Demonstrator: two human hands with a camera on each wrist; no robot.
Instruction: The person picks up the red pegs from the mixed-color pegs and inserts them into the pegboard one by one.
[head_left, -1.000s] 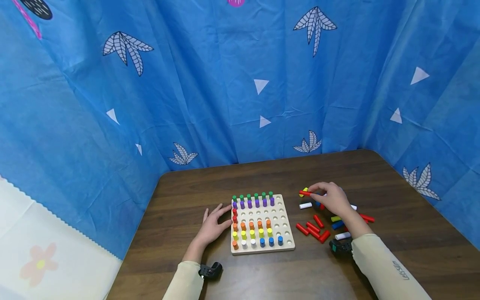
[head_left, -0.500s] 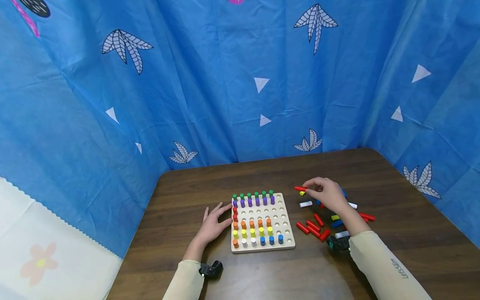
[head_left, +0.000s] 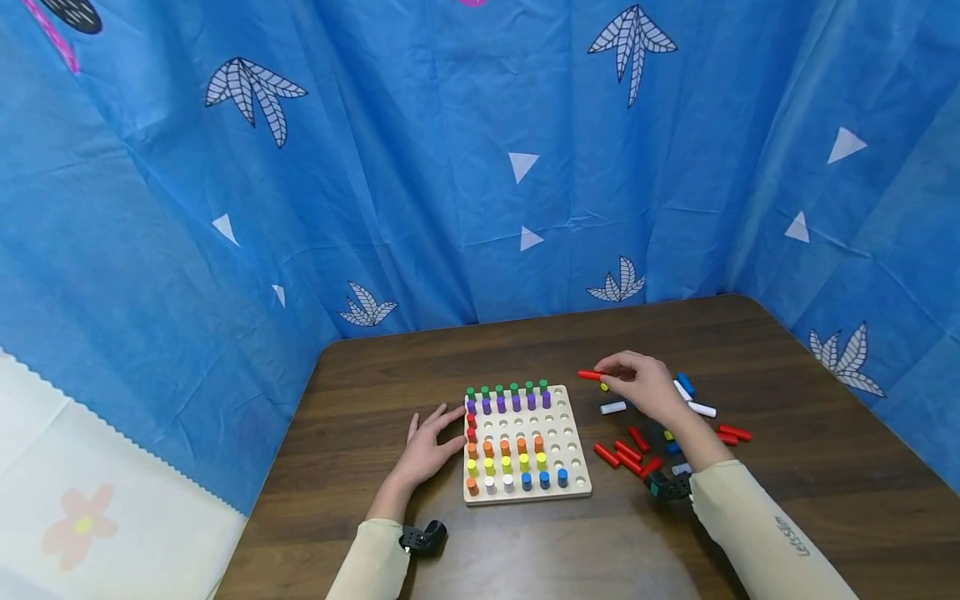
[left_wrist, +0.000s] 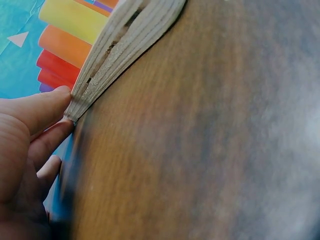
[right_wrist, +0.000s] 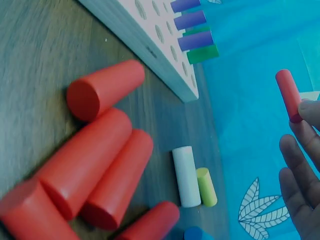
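Note:
My right hand [head_left: 637, 385] pinches a red peg [right_wrist: 287, 95] between thumb and fingertips, raised above the table to the right of the pegboard's far corner. The pale wooden pegboard [head_left: 568, 446] carries rows of upright pegs: green and purple at the far side, then red, orange and yellow, with a mixed orange, white and blue row nearest me. Only two red pegs [head_left: 471, 428] stand in the red row, at its left end. My left hand [head_left: 427, 454] rests on the table with straight fingers, thumb and fingertips touching the board's left edge, as the left wrist view also shows.
Loose red pegs [head_left: 628, 457] lie right of the board. A white peg [right_wrist: 186, 176] and a yellow peg [right_wrist: 207, 187] lie near its far right corner. More blue, white and red pegs are scattered around the right forearm. A blue curtain [head_left: 480, 167] hangs behind the table [head_left: 375, 375].
My right hand has carried the red peg left and slightly away from me, off the loose pegs toward the board. The left hand stays at the board's edge.

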